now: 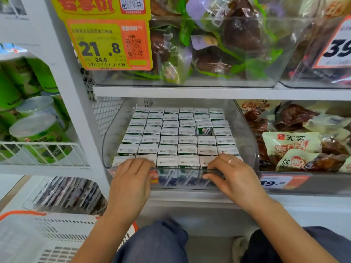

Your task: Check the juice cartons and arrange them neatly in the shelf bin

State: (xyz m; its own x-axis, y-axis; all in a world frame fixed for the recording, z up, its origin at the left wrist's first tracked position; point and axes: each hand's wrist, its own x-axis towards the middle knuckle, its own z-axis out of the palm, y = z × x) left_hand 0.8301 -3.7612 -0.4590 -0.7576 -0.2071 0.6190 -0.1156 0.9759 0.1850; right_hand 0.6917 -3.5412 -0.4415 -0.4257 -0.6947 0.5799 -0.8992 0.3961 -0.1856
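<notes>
Knees [163, 242] in dark trousers fill the bottom edge, a white basket [47, 238] beside them. Both hands hook over the front wall of the clear bin [252, 141]: the left hand [133, 179] curls its fingers onto the near row, the right hand [230, 173], with a ring, lays its fingers on that row while its thumb presses the wall outside. Whether either pinches a single carton I cannot tell. Cartons [171, 139] stand tops-up in tight rows filling the bin; one [204, 128] toward the back right sits turned or tipped, its green face showing where neighbours show white tops. These look light and stiff but crushable at the corners, with slick coated sides; best taken by two opposite side faces near the top. Snack packs [296, 141] lie in the next bin, green tubs [38, 133] on the left rack
</notes>
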